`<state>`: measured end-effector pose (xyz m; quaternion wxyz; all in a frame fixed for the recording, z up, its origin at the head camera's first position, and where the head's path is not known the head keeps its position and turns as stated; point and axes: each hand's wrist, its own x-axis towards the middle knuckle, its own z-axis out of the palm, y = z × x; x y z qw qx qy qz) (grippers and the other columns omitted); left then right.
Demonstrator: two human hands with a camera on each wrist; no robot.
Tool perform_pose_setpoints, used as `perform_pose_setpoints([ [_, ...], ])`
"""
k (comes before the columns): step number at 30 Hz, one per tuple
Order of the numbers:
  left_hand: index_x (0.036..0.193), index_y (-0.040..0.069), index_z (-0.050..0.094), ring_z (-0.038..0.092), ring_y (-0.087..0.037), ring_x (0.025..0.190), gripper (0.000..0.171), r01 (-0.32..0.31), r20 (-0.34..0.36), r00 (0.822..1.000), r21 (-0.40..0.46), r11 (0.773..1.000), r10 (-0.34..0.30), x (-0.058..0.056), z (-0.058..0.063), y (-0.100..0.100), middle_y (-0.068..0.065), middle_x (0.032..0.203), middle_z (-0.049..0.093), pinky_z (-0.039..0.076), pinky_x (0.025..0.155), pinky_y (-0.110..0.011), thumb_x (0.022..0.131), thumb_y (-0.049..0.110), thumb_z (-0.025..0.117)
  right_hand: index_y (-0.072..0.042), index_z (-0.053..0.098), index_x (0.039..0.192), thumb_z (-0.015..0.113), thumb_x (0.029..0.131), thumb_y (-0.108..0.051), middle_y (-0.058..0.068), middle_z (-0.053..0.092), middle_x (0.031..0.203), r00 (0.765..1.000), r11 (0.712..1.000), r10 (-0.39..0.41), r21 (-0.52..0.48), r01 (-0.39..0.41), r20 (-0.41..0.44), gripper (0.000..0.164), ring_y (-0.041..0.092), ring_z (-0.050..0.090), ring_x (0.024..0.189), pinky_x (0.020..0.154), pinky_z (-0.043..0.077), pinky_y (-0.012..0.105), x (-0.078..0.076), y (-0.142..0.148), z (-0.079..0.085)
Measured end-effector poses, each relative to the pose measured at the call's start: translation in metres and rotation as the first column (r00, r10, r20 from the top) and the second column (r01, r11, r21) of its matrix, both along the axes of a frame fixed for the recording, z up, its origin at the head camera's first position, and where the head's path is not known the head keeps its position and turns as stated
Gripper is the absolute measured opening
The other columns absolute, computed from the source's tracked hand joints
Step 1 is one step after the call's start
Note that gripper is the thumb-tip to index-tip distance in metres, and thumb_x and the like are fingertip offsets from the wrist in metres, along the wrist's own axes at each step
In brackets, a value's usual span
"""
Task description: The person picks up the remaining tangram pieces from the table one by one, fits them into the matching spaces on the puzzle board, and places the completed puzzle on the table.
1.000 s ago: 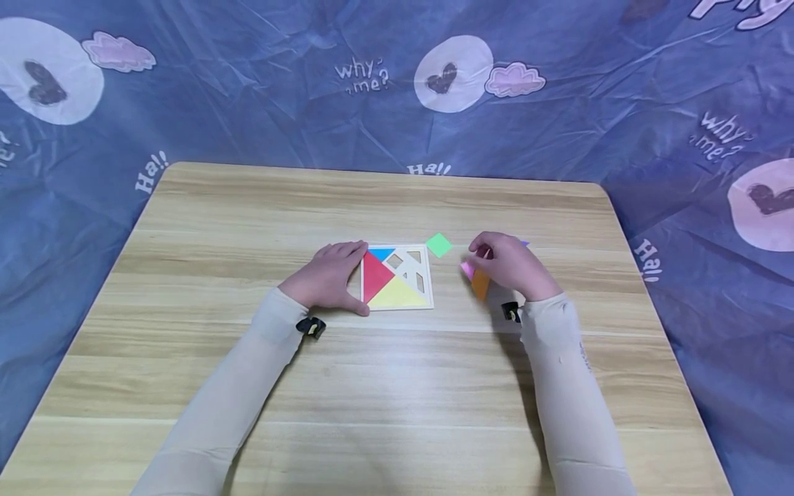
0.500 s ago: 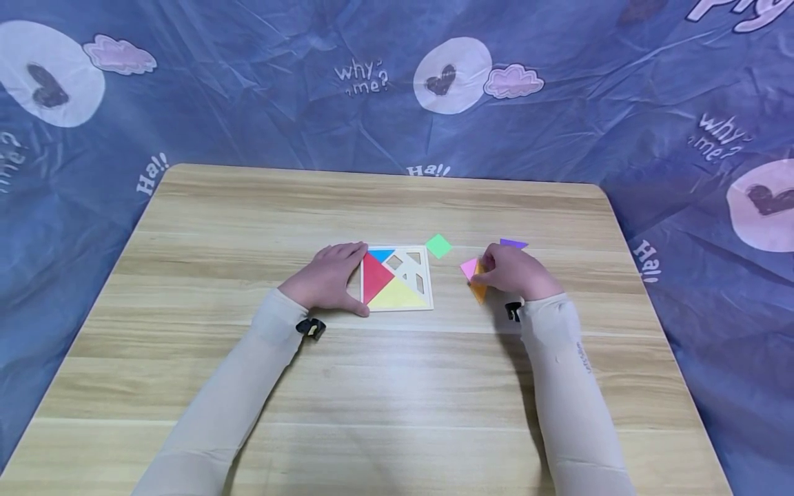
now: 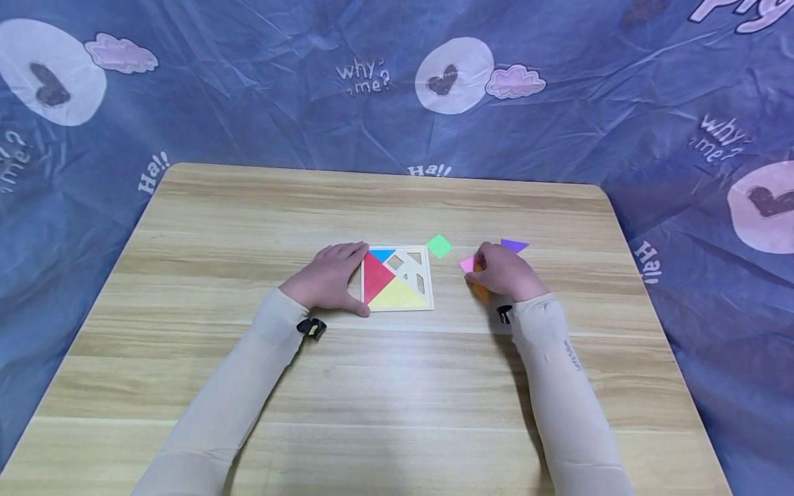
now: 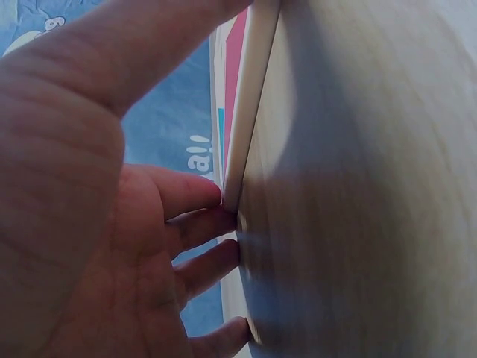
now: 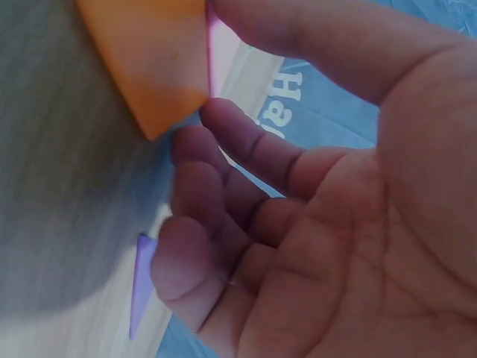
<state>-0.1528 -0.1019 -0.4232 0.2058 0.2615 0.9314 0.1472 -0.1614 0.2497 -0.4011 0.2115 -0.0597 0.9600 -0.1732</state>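
A white tangram tray [image 3: 409, 267] lies flat on the table, with red [image 3: 375, 277], yellow [image 3: 398, 295] and blue [image 3: 381, 255] pieces set in its recesses. My left hand [image 3: 330, 279] holds the tray's left side, thumb at the near corner and fingertips at the far one. In the left wrist view, the fingers meet the tray's edge [image 4: 250, 104]. To the right, my right hand [image 3: 505, 271] pinches an orange tangram piece [image 5: 156, 60] between thumb and index finger, partly covering it. Right against the orange piece is a pink piece [image 3: 466, 264].
A green square piece [image 3: 440, 246] lies just off the tray's far right corner. Beyond the right hand rests a purple triangle [image 3: 514, 246]. The wooden table [image 3: 384, 386] ends at a blue printed cloth [image 3: 260, 89] behind.
My right hand has come down from above the pieces, moved slightly left and taken hold of the orange piece. The purple triangle is now uncovered. The left hand and tray stay put.
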Motion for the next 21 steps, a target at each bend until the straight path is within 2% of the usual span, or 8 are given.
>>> perform_pose_setpoints([
  [5,0.166,0.007,0.019,0.018,-0.031,0.157,0.128,0.0,-0.002,1.0,0.0,1.0,0.0,0.0,0.0,0.0,-0.01,0.172,0.02,0.014,0.128,-0.05,0.073,0.069,0.081,0.001,0.061,0.11,0.07,0.098,-0.032,0.014,0.064,0.101,1.0,1.0,-0.013,-0.006,0.013,-0.027,0.036,0.028,0.057,0.089,0.082,0.049,0.043,-0.002,-0.001,-0.003],
  [11,0.166,0.007,0.018,0.018,-0.031,0.157,0.128,0.005,-0.005,1.0,-0.003,1.0,-0.005,0.0,0.0,0.0,-0.01,0.172,0.02,0.014,0.128,-0.051,0.074,0.069,0.081,-0.003,0.058,0.109,0.067,0.097,-0.048,0.013,0.06,0.104,0.999,0.998,-0.055,-0.037,0.054,0.0,0.048,0.028,0.055,0.092,0.083,0.046,0.042,0.0,0.005,-0.001],
  [13,0.166,0.007,0.018,0.018,-0.031,0.157,0.128,0.007,-0.006,1.0,-0.004,1.0,-0.007,0.0,0.0,0.001,-0.01,0.172,0.02,0.014,0.128,-0.051,0.074,0.07,0.08,-0.002,0.058,0.11,0.07,0.095,-0.046,0.013,0.06,0.105,0.999,0.998,-0.047,-0.028,0.048,0.027,0.047,0.028,0.055,0.092,0.084,0.046,0.042,0.001,0.009,0.002],
  [18,0.166,0.007,0.018,0.018,-0.031,0.157,0.127,0.008,-0.011,1.0,-0.005,1.0,-0.008,0.0,-0.001,0.0,-0.01,0.172,0.02,0.014,0.128,-0.051,0.074,0.07,0.08,0.002,0.056,0.118,0.077,0.092,-0.028,0.016,0.06,0.113,0.994,1.0,-0.019,-0.015,0.021,0.106,0.045,0.03,0.055,0.097,0.091,0.049,0.047,0.005,0.014,0.011],
  [21,0.166,0.006,0.018,0.018,-0.031,0.157,0.128,0.011,-0.015,1.0,-0.006,1.0,-0.011,0.0,-0.001,-0.001,-0.01,0.172,0.019,0.014,0.128,-0.051,0.075,0.071,0.079,0.003,0.055,0.122,0.076,0.092,-0.023,0.018,0.06,0.115,0.991,1.0,-0.015,-0.024,0.019,0.133,0.045,0.031,0.055,0.099,0.092,0.049,0.047,0.005,0.013,0.012],
])
